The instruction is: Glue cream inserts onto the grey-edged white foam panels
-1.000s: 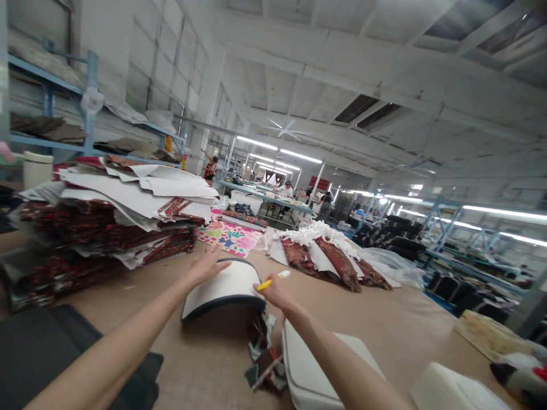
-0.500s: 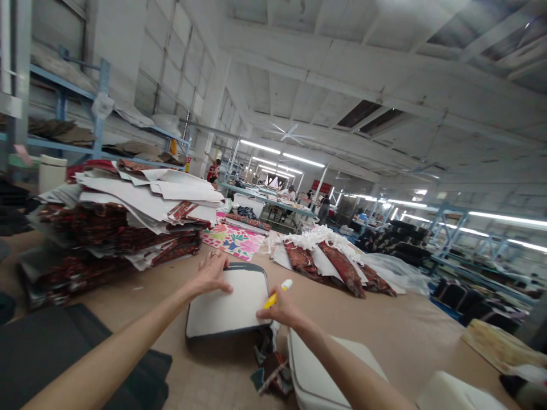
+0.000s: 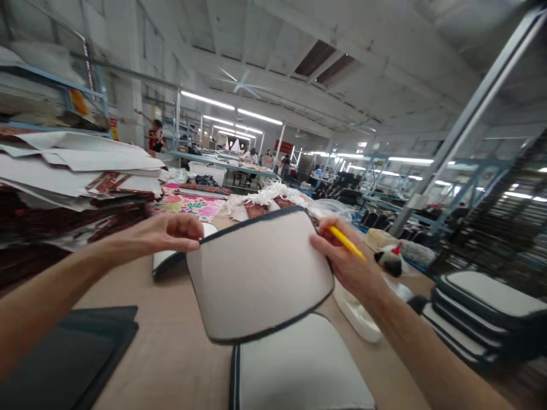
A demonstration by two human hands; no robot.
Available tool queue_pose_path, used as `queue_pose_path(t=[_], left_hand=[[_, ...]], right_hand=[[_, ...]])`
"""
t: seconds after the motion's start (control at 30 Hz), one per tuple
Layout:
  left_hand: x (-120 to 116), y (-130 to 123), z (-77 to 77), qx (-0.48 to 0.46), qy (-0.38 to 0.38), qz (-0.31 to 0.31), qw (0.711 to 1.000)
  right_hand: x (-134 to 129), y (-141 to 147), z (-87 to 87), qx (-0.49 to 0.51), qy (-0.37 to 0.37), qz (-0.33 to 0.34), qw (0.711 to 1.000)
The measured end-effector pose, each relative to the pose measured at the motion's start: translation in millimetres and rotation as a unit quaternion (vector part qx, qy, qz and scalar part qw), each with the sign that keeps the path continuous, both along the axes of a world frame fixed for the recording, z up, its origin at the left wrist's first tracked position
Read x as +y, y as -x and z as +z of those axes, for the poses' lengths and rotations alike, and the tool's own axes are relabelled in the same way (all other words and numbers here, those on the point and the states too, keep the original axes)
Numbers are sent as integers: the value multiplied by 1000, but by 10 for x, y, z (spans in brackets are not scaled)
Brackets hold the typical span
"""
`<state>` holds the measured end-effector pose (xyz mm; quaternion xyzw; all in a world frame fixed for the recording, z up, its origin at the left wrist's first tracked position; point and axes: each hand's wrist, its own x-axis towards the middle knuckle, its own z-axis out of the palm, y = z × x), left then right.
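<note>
A white panel with rounded corners and dark edging (image 3: 260,273) is held up in the air, bent into a slight curve. My left hand (image 3: 177,232) pinches its upper left corner between thumb and fingers. On the right edge, my right hand (image 3: 342,247) grips the panel by thumb and fingers, with a yellow pen (image 3: 347,242) also held in it. Below the raised panel, more white panels with dark edging (image 3: 303,364) lie on the brown table. Another dark-edged white panel (image 3: 164,261) rests behind my left hand, partly hidden.
Dark sheets (image 3: 64,353) lie at the lower left. A tall pile of white and red-patterned pieces (image 3: 77,162) stands at far left. Floral fabric (image 3: 192,205) lies at the back. Stacked dark-edged panels (image 3: 482,310) sit at right, near a white tape roll (image 3: 356,310).
The view has swung to the right. Earlier both hands were at a white panel low over the table; now they hold a panel up, nearer to me, above the other panels.
</note>
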<state>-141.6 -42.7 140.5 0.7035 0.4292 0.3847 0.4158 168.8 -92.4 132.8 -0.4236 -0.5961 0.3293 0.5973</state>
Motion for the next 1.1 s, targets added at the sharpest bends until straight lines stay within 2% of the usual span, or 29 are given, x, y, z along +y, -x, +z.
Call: queue_pose_path(t=[0.07, 0.17, 0.23, 0.27, 0.37, 0.4, 0.47, 0.57, 0.63, 0.7, 0.8, 0.87, 0.9, 0.93, 1.0, 1.1], left_hand=[[-56, -242, -339, -19, 53, -101, 993], [-108, -605, -918, -54, 90, -81, 991], [-132, -807, -1209, -41, 97, -67, 992], [-151, -890, -1307, -28, 94, -60, 993], [-293, -1069, -1418, 2, 53, -34, 998], [-374, -1110, -1411, 22, 19, -41, 999], [-571, -1178, -1365, 103, -74, -96, 987], [-813, -1258, -1280, 245, -196, -179, 933], [-821, -1308, -1238, 276, -214, -194, 917], [-665, -1364, -1224, 283, -206, -187, 918], [-230, -1452, -1306, 333, -214, -131, 909], [56, -1491, -1453, 374, -226, -102, 894], [166, -1498, -1547, 388, -225, -101, 888], [249, -1495, -1648, 396, -221, -105, 885], [340, -1468, -1844, 409, -215, -120, 879], [376, -1410, -2053, 412, -242, -132, 869]], right_hand=[[-335, -279, -197, 39, 66, -58, 995], [-645, -594, -703, 38, 129, -123, 983], [-737, -750, -1047, 2, 136, -157, 978], [-759, -816, -1194, -27, 130, -175, 976], [-773, -971, -1504, -130, 116, -207, 963], [-772, -1011, -1568, -154, 115, -208, 959], [-781, -1079, -1654, -180, 118, -196, 957], [-821, -1174, -1679, -259, 122, -209, 935], [-829, -1228, -1591, -315, 96, -244, 912], [-776, -1249, -1394, -343, 72, -266, 898], [-511, -1172, -986, -359, 87, -227, 901], [-197, -1044, -776, -335, 88, -168, 923], [-7, -963, -724, -301, 86, -133, 940], [196, -874, -712, -261, 84, -98, 957], [614, -681, -799, -187, 89, -36, 978], [1167, -372, -1067, -160, 103, 1, 982]])
